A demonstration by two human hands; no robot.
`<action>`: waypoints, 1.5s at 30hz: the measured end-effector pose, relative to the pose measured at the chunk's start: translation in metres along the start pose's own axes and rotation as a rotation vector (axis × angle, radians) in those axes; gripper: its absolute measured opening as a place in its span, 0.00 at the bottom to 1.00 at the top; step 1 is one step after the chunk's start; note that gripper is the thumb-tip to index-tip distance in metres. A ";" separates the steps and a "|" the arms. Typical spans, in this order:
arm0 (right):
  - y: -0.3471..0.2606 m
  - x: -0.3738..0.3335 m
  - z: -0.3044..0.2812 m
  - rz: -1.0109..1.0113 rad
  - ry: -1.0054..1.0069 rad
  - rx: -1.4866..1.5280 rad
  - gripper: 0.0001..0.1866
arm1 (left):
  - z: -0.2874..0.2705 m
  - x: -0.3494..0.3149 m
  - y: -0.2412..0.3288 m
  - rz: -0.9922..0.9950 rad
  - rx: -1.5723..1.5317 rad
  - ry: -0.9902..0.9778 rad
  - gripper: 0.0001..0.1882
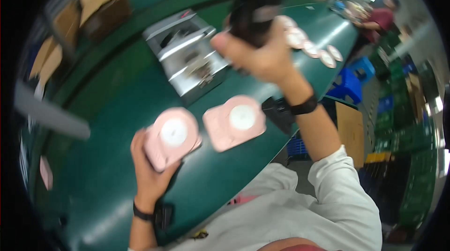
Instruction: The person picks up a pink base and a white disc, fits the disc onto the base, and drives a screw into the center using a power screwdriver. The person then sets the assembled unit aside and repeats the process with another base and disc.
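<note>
My left hand (151,179) is closed round the lower left side of a pink plastic housing (157,147) that has a raised round top and a white disc in its middle. A second pink housing (216,131) of the same form lies on the green table just to its right. Up above the table, my right hand (265,62) grips a bulky black object (255,19), blurred by motion, so its kind is unclear. Beyond the housings, a grey metal bin (197,92) with compartments holds small metal parts and dark pieces.
Several pink-and-white round pieces (327,59) lie on the far right of the green table (112,157). Cardboard boxes (105,19) stand at the far left. A grey bar (54,116) juts in at left. Blue stools (348,86) and a person in red (378,27) are at the right.
</note>
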State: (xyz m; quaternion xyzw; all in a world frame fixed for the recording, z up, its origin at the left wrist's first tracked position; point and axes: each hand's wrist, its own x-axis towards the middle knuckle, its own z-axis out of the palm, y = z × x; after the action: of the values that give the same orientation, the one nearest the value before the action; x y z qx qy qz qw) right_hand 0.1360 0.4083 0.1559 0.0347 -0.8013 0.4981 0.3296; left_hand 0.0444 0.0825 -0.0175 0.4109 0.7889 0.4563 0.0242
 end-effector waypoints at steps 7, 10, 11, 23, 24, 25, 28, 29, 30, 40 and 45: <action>0.076 -0.015 -0.032 0.165 0.148 0.151 0.14 | 0.011 0.001 0.018 0.011 -0.098 0.096 0.56; 0.094 -0.018 -0.041 0.195 0.159 0.170 0.15 | 0.011 0.010 0.034 -0.026 -0.135 0.071 0.56; 0.098 -0.015 -0.042 0.188 0.156 0.164 0.15 | 0.011 0.011 0.040 -0.068 -0.143 0.070 0.57; 0.110 -0.005 -0.044 0.234 0.203 0.371 0.15 | 0.011 0.043 0.038 0.120 0.370 0.197 0.59; 0.110 -0.007 -0.046 0.225 0.213 0.403 0.15 | 0.007 0.048 0.035 0.128 0.384 0.192 0.59; 0.111 -0.010 -0.049 0.219 0.225 0.418 0.15 | 0.004 0.054 0.030 0.133 0.373 0.174 0.57; 0.117 -0.017 -0.062 0.227 0.267 0.459 0.15 | -0.011 0.078 0.001 0.152 0.387 0.138 0.54; 0.118 -0.017 -0.064 0.221 0.280 0.481 0.15 | -0.021 0.090 -0.023 0.128 0.258 0.113 0.51; 0.117 -0.018 -0.064 0.214 0.269 0.478 0.15 | -0.030 0.101 -0.041 0.099 0.126 0.080 0.48; 0.134 -0.020 -0.054 0.004 0.344 0.356 0.17 | 0.014 0.101 0.034 0.354 0.206 0.248 0.19; 0.122 -0.021 -0.049 0.112 0.438 0.250 0.14 | 0.075 0.098 0.089 0.520 0.120 -0.394 0.30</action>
State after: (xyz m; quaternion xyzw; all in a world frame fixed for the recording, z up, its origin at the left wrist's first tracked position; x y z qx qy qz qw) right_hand 0.1293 0.5042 0.0636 -0.0779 -0.6438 0.6063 0.4603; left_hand 0.0664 0.2221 0.0377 0.6795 0.6633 0.3116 0.0345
